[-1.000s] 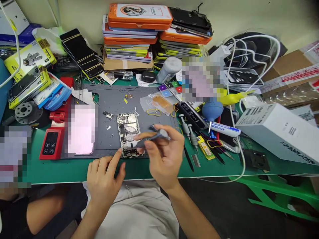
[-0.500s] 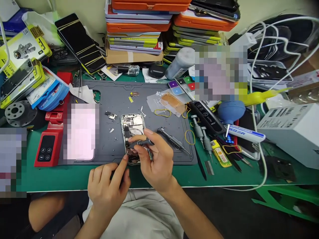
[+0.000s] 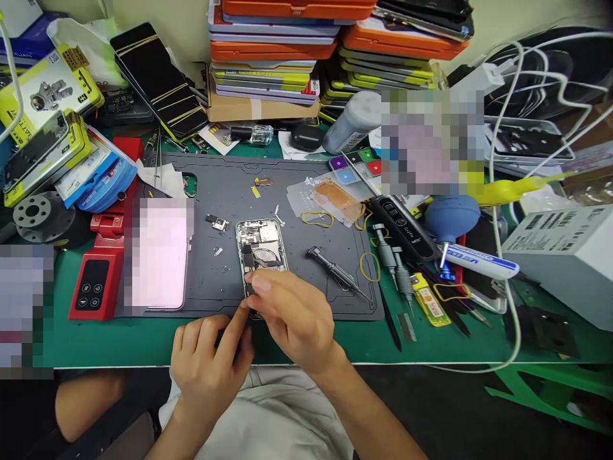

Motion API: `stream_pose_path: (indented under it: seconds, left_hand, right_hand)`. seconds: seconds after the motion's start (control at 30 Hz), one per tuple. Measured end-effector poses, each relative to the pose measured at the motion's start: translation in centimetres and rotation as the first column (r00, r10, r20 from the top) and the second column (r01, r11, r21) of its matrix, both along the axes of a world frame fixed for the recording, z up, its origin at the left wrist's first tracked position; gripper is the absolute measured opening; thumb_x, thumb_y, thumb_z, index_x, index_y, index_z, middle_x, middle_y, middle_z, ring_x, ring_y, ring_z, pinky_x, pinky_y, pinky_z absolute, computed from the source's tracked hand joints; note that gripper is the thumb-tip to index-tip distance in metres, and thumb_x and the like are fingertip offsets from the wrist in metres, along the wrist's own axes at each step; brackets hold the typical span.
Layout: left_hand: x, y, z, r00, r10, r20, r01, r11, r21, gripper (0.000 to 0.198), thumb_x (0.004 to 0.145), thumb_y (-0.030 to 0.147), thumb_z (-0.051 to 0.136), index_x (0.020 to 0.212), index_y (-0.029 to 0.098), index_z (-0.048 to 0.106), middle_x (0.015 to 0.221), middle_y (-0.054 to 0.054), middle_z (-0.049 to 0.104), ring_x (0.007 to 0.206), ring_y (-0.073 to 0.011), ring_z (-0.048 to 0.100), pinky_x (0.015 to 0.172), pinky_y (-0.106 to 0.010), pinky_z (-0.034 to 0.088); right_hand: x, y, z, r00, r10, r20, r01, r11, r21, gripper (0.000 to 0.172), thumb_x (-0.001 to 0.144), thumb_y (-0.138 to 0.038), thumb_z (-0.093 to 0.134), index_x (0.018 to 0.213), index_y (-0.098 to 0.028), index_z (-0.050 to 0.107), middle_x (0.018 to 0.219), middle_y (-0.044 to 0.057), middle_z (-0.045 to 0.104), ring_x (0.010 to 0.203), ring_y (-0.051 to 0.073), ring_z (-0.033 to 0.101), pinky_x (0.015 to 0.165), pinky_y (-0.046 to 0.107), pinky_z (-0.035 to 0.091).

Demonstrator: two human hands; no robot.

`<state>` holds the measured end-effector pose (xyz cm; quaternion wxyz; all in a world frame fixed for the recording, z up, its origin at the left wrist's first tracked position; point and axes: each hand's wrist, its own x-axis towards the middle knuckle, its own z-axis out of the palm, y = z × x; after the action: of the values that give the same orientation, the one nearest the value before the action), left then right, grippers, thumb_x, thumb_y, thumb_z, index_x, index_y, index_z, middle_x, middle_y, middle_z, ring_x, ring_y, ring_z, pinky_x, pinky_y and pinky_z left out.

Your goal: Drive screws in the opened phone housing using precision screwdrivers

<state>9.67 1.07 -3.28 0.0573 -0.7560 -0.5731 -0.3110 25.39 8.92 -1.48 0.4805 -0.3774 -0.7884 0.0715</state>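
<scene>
**Both hands at the opened phone**

The opened phone [image 3: 261, 246] lies internals-up on the grey mat [image 3: 225, 185], near its front edge; the right hand [image 3: 292, 319] arches over the phone's lower half, fingertips [image 3: 261, 284] drawn together on the internals, and whether they pinch anything cannot be told; the left hand [image 3: 211, 358] is loosely curled, grasping nothing, its index finger touching the phone's lower left corner; a dark screwdriver [image 3: 335, 271] lies loose on the mat, right of the phone.

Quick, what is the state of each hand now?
Left hand: holds nothing; index fingertip touches the opened phone.
Right hand: pinched over the phone; its content cannot be told.
</scene>
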Motion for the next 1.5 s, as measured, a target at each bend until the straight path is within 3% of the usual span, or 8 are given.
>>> stream_pose_path:
  seconds: [0.13,0.27,0.4,0.63,0.8,0.93,1.2,1.5]
  left_hand:
    - [0.1,0.0,0.0,1.000,0.005,0.012,-0.005,1.000,0.003,0.015,0.108,0.018,0.067,0.119,0.020,0.077,0.084,-0.004,0.074,0.077,-0.0212,0.059,0.073,-0.037,0.041]
    - [0.1,0.1,0.0,1.000,0.012,-0.008,-0.012,1.000,0.015,0.017,0.109,0.018,0.067,0.122,0.019,0.077,0.084,-0.004,0.073,0.078,-0.0213,0.057,0.073,-0.037,0.041]
    - [0.2,0.1,0.1,1.000,0.015,0.002,-0.015,1.000,0.018,0.018,0.109,0.017,0.066,0.122,0.019,0.078,0.083,-0.004,0.072,0.077,-0.0208,0.058,0.073,-0.037,0.041]
    - [0.1,0.1,0.0,1.000,0.018,0.018,-0.019,1.000,0.021,0.016,0.108,0.018,0.066,0.118,0.019,0.079,0.084,-0.004,0.074,0.076,-0.0207,0.060,0.071,-0.037,0.041]
    - [0.0,0.1,0.0,1.000,0.020,0.007,-0.020,1.000,0.020,0.022,0.105,0.016,0.069,0.124,0.021,0.080,0.084,-0.003,0.074,0.074,-0.0191,0.061,0.073,-0.036,0.042]
    - [0.0,0.2,0.0,1.000,0.009,0.006,-0.010,0.999,0.031,0.025,0.105,0.014,0.070,0.127,0.019,0.079,0.084,-0.003,0.074,0.076,-0.0193,0.061,0.073,-0.036,0.042]
    - [0.0,0.2,0.0,1.000,-0.003,-0.001,0.003,1.000,0.020,0.024,0.107,0.014,0.068,0.128,0.018,0.079,0.085,-0.003,0.073,0.077,-0.0202,0.058,0.074,-0.036,0.041]
    - [-0.1,0.1,-0.1,1.000,-0.007,-0.006,0.008,1.000,0.021,0.024,0.106,0.014,0.069,0.129,0.018,0.077,0.085,-0.004,0.073,0.079,-0.0212,0.057,0.074,-0.036,0.041]
  right_hand:
    - [-0.1,0.0,-0.2,0.998,-0.057,0.039,0.055,0.997,0.061,0.065,0.103,-0.011,0.072,0.160,-0.037,0.053,0.091,-0.002,0.081,0.074,0.018,0.075,0.065,0.030,0.064]
    - [0.1,0.2,-0.4,0.997,0.080,-0.006,-0.080,0.997,0.007,0.068,0.106,-0.004,0.055,0.169,-0.027,0.043,0.108,0.007,0.084,0.092,0.020,0.082,0.073,0.032,0.068]
    - [0.4,0.3,-0.4,0.989,0.144,-0.013,-0.144,0.990,0.007,0.068,0.107,-0.005,0.048,0.170,-0.029,0.040,0.116,0.009,0.084,0.105,0.022,0.083,0.078,0.035,0.070]
    - [0.2,0.0,-0.6,0.995,0.075,0.060,-0.080,0.993,0.084,0.040,0.107,-0.009,0.056,0.140,-0.031,0.063,0.106,0.006,0.085,0.089,0.018,0.081,0.072,0.032,0.069]
    - [0.2,0.0,-1.0,0.990,0.095,-0.105,-0.095,0.995,0.008,0.058,0.106,-0.005,0.056,0.158,-0.031,0.052,0.102,0.006,0.084,0.086,0.020,0.081,0.071,0.032,0.070]
    - [0.5,-0.3,-1.4,0.970,0.060,-0.234,-0.066,0.998,-0.017,0.060,0.109,-0.011,0.058,0.164,-0.032,0.044,0.105,0.008,0.084,0.089,0.021,0.083,0.071,0.035,0.073]
    - [0.6,-0.4,-1.7,0.970,0.065,-0.234,-0.083,0.994,-0.070,0.062,0.107,-0.007,0.061,0.162,-0.030,0.046,0.113,0.010,0.084,0.096,0.022,0.083,0.079,0.039,0.074]
    - [0.3,-0.2,-1.4,0.985,0.045,-0.167,-0.060,0.995,-0.084,0.061,0.109,-0.007,0.056,0.163,-0.031,0.042,0.110,0.008,0.083,0.091,0.020,0.080,0.076,0.036,0.072]
